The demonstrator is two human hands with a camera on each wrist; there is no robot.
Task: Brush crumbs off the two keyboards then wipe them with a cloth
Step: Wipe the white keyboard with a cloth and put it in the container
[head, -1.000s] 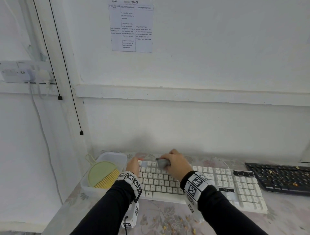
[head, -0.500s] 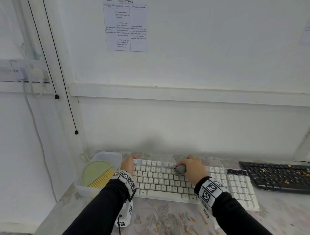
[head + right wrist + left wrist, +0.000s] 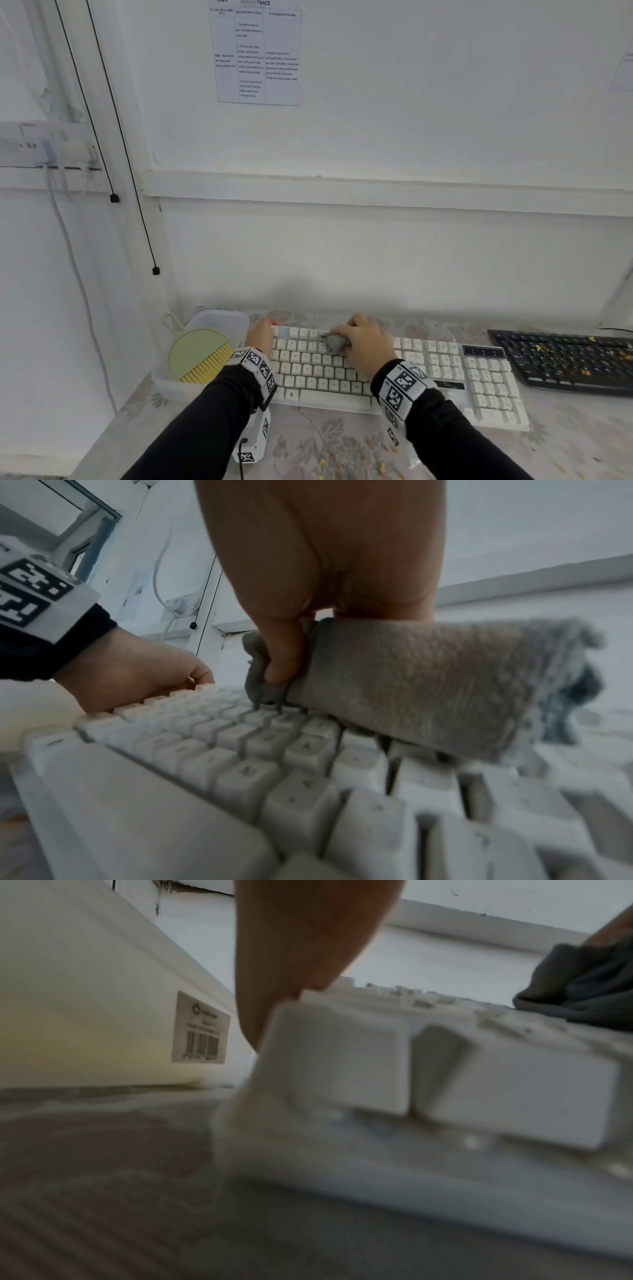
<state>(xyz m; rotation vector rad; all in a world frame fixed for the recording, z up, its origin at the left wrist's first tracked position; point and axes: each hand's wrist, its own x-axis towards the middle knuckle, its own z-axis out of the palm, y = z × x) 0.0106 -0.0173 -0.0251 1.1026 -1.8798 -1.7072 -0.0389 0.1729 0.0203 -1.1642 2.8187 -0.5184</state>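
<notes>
The white keyboard (image 3: 445,377) lies on the table in front of me. My right hand (image 3: 363,346) grips a bunched grey cloth (image 3: 334,342) and presses it on the upper key rows, left of centre. In the right wrist view the cloth (image 3: 428,685) rests on the keys (image 3: 205,764) with my thumb folded into it. My left hand (image 3: 262,334) holds the keyboard's far left corner, fingers curled over its edge (image 3: 130,669). The black keyboard (image 3: 565,359), at the right, has yellow crumbs scattered over its keys.
A translucent tub (image 3: 219,318) stands left of the white keyboard, with a green hand brush (image 3: 200,356) with yellow bristles in it. Crumbs (image 3: 342,455) lie on the flowered tablecloth near the front edge. The wall stands close behind both keyboards.
My right hand swept the cloth rightward along the upper keys, then came back left to about where it started. The left hand stayed on the keyboard's left end.
</notes>
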